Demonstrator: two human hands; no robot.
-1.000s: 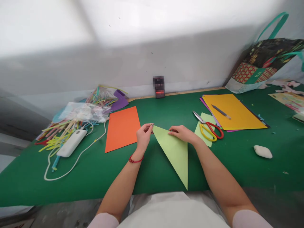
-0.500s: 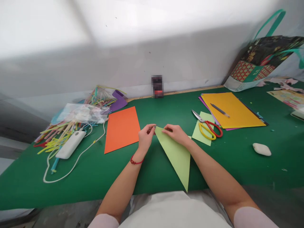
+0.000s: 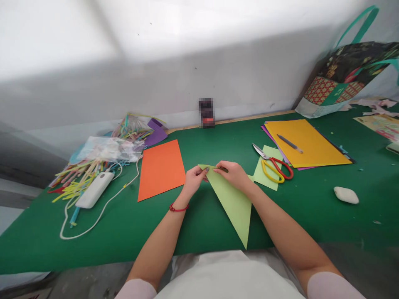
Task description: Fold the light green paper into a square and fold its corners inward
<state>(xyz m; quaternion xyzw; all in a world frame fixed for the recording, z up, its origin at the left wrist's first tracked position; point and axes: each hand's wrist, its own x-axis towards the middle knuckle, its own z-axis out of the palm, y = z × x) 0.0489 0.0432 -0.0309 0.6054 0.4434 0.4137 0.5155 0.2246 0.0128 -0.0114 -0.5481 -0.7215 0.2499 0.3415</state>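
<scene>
A light green paper (image 3: pixel 233 203), folded into a long triangle, lies on the green table (image 3: pixel 199 224) with its point toward me. My left hand (image 3: pixel 195 179) pinches the paper's far left corner, fingers closed on it. My right hand (image 3: pixel 234 173) presses down on the paper's top edge beside the left hand, fingers curled over it. A red cord circles my left wrist.
An orange sheet (image 3: pixel 161 168) lies left of my hands. Red-and-yellow scissors (image 3: pixel 274 167) rest on a green scrap to the right, beside a yellow sheet (image 3: pixel 307 143) with a pencil (image 3: pixel 289 143). Straws and a white power bank (image 3: pixel 94 189) sit far left, a white eraser (image 3: pixel 346 194) and bag (image 3: pixel 346 79) far right.
My right hand has slid left along the paper's top edge to meet the left hand, and the left corner now shows a small fold beneath my fingers.
</scene>
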